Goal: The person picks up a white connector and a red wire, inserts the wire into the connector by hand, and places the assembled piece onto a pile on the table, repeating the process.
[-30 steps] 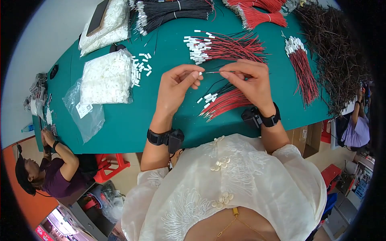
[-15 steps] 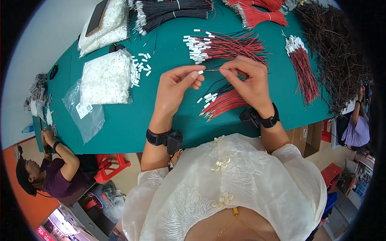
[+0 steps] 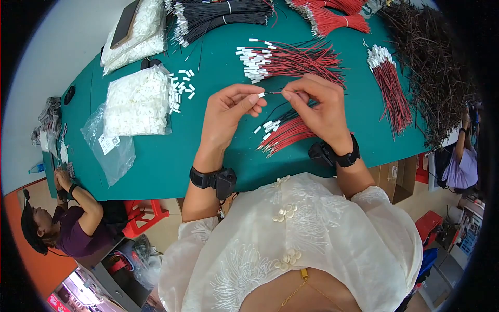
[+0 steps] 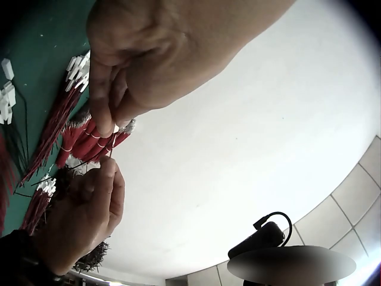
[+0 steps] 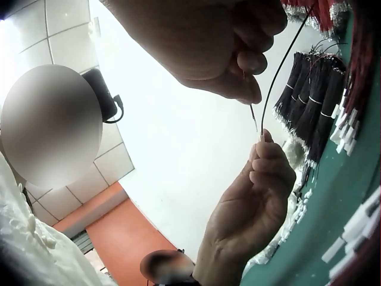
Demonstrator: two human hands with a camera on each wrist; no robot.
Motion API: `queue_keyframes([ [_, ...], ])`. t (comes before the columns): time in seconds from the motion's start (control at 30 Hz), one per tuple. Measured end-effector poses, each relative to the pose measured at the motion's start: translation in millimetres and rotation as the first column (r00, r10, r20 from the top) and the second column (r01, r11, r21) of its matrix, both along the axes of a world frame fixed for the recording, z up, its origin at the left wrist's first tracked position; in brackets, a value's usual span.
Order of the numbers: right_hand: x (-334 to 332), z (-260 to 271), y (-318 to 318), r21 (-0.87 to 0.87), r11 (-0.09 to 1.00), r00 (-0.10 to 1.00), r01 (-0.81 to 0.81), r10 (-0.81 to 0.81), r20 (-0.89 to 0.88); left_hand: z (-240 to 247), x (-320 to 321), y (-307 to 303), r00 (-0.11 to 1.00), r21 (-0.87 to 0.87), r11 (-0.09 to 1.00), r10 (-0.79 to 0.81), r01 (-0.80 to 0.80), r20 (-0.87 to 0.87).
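Observation:
Between thumb and forefinger my left hand (image 3: 226, 114) pinches a small white connector housing (image 3: 261, 94). From that housing a black wire (image 5: 275, 74) curves away in the right wrist view. My right hand (image 3: 323, 106) pinches a thin red wire (image 3: 274, 93) near its end, the tip pointing at the housing. In the right wrist view the wire's metal tip (image 5: 255, 124) is right by the housing's opening. Just below the hands lie loose red wires (image 3: 291, 134), with a few white housings (image 3: 270, 126) on black wires beside them.
Behind the hands lies a pile of red-and-black wires with white housings (image 3: 301, 60); another bundle (image 3: 387, 88) is farther right. A bag of white housings (image 3: 136, 101) sits left, loose housings (image 3: 182, 86) beside it. Black wire bundles (image 3: 223, 21) and red ones (image 3: 338, 21) lie behind.
My right hand has shifted slightly left, bringing the red wire's tip closer to the white housing. The left hand keeps its pinch and has barely moved.

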State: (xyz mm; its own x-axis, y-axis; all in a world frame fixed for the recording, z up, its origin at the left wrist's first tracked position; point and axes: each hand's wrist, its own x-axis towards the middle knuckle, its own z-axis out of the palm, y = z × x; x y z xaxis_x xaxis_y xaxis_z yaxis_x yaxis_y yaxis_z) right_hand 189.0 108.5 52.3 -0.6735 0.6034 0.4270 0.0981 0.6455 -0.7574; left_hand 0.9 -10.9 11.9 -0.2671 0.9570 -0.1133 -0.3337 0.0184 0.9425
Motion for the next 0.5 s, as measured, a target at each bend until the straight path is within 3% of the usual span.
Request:
queue_keyframes([
  [0.27, 0.1, 0.7, -0.4, 0.005, 1.000, 1.000, 0.027, -0.027, -0.015, 0.2, 1.1, 0.1, 1.000, 0.007, 1.000, 0.026, -0.026, -0.014],
  [0.5, -0.1, -2.1, 2.4, 0.036, 0.999, 1.000, 0.011, -0.010, -0.020, -1.5, 5.8, 0.7, 0.987, 0.064, 0.987, 0.151, -0.147, -0.058],
])
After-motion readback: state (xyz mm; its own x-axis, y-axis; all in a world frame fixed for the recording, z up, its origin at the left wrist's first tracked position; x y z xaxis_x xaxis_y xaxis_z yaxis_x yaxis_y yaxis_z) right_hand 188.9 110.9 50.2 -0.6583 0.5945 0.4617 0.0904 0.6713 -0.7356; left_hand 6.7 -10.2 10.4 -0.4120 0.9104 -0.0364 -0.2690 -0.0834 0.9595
